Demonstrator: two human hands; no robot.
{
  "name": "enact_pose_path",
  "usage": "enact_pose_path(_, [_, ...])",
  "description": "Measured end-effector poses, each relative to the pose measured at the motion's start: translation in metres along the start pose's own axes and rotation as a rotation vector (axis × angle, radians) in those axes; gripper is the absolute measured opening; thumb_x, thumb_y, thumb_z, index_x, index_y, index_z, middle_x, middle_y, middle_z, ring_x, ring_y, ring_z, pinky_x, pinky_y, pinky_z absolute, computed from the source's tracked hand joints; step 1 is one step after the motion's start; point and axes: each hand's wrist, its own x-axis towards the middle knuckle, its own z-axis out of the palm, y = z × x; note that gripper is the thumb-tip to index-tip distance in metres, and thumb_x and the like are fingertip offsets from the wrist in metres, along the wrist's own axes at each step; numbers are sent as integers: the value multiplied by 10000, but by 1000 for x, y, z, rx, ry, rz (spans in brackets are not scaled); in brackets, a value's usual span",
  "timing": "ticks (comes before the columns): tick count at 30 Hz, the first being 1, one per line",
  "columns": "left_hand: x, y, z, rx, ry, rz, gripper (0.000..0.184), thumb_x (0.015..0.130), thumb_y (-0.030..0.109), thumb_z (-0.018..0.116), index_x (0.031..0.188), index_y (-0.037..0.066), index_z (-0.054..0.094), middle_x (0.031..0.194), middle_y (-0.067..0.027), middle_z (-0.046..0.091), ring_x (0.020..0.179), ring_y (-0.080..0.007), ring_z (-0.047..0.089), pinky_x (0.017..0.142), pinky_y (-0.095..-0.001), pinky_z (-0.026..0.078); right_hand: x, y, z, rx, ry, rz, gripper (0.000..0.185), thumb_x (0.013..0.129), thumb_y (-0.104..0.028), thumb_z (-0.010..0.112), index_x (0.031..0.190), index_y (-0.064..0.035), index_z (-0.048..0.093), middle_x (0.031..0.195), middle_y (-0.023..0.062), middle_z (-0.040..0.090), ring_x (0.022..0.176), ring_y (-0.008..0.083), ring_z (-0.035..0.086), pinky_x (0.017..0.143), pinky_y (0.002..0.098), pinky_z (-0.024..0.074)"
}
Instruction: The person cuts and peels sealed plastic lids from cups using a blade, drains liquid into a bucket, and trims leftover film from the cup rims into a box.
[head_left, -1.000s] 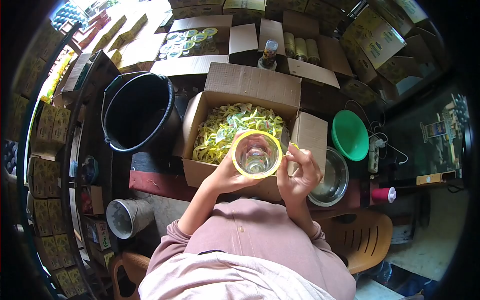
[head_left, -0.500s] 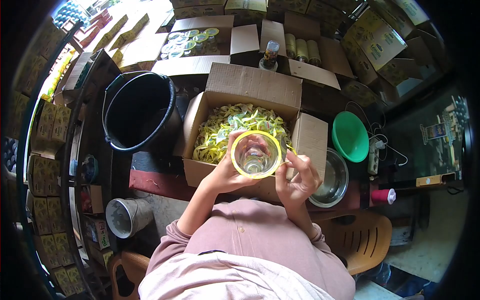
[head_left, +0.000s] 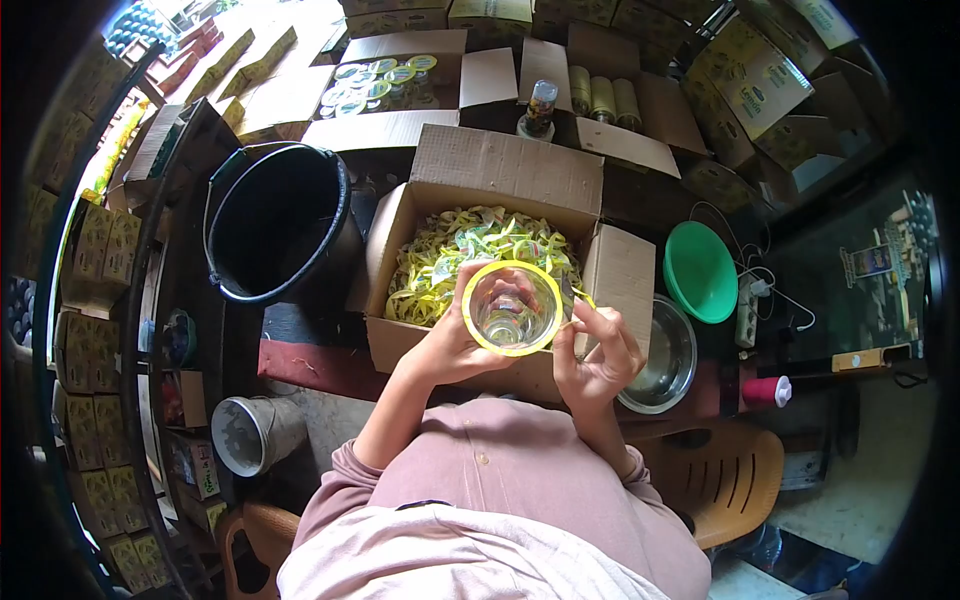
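On my feed, left hand (head_left: 447, 347) gripped a cup (head_left: 513, 310), partly hiding the box (head_left: 505, 165) of strips (head_left: 432, 278); right hand (head_left: 598, 362) pinched something yellow (head_left: 585, 298).

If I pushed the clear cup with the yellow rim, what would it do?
The clear cup is probably light: the left hand seems to hold it up. It might roll if laid down, because its rim is round. It could be slippery, since its inside looks shiny.

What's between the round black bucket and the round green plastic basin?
In the head view, an open brown cardboard box heaped with yellow strips.
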Motion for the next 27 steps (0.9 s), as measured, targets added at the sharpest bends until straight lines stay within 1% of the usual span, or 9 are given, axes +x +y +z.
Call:
enact_pose_path(7, [-3, 5, -2, 61, -88, -24, 853, 603, 101, 741, 1250, 57, 187, 1085, -111, 484, 1032, -216, 501, 933, -336, 362, 4, 8, 1, -31, -31, -26, 285, 627, 47, 631, 898, -42, 644, 650, 61, 574, 560, 146, 565, 530, 243, 457])
enact_pose_path(11, [-2, 0, 0, -52, -34, -11, 816, 603, 88, 746, 1251, 50, 252, 1122, -106, 467, 1069, -199, 479, 920, -332, 380, 7, 11, -3, 67, -47, 42, 277, 637, 48, 630, 901, -36, 638, 651, 62, 580, 568, 135, 570, 526, 235, 448])
enact_pose_path(14, [1, -3, 8, -338, 85, -75, 732, 649, 72, 700, 1259, 28, 298, 1143, -108, 452, 1089, -189, 457, 924, -330, 376, 4, 10, -1, 89, 2, 106, 268, 642, 44, 635, 898, -33, 633, 652, 62, 586, 561, 126, 575, 525, 229, 443])
enact_pose_path(17, [7, 5, 5, -318, 115, -4, 653, 710, 98, 645, 1267, 9, 315, 1155, -113, 443, 1118, -189, 426, 942, -337, 360, 0, 5, 1, 78, 9, 140, 271, 645, 56, 643, 907, -12, 619, 662, 54, 573, 577, 110, 558, 547, 220, 445])
enact_pose_path(18, [7, 6, 7, -344, 123, -3, 630, 763, 155, 601, 1283, 2, 280, 1171, -121, 427, 1132, -198, 405, 956, -342, 344, -2, 3, 1, 76, -2, 142, 280, 649, 75, 643, 918, 8, 608, 674, 48, 557, 607, 100, 541, 569, 212, 448])
enact_pose_path(19, [7, 6, 8, -382, 124, -17, 633, 770, 167, 596, 1287, 2, 271, 1179, -123, 419, 1134, -201, 402, 956, -343, 344, -3, 2, 2, 75, -14, 144, 288, 653, 93, 644, 929, 27, 598, 686, 42, 541, 637, 89, 524, 592, 204, 451])
enact_pose_path(22, [4, 3, 11, -451, 137, -36, 643, 799, 198, 573, 1305, 2, 228, 1209, -132, 386, 1142, -209, 391, 954, -347, 342, -2, -2, 5, 49, 8, 104, 280, 654, 88, 641, 925, 35, 597, 691, 52, 546, 615, 93, 531, 573, 207, 449])
enact_pose_path(25, [3, -2, 11, -511, 112, -58, 653, 800, 204, 573, 1309, 2, 218, 1213, -133, 380, 1149, -211, 383, 956, -348, 340, 1, -4, 7, 33, 18, 60, 278, 652, 85, 637, 921, 28, 601, 678, 57, 548, 587, 100, 539, 550, 210, 442])
enact_pose_path(27, [3, 1, 11, -474, 124, -37, 672, 781, 179, 603, 1306, 4, 222, 1204, -129, 385, 1149, -211, 381, 951, -345, 344, 2, -3, 9, 4, 39, 54, 279, 637, 39, 639, 911, -11, 626, 648, 51, 569, 549, 116, 562, 527, 228, 452])
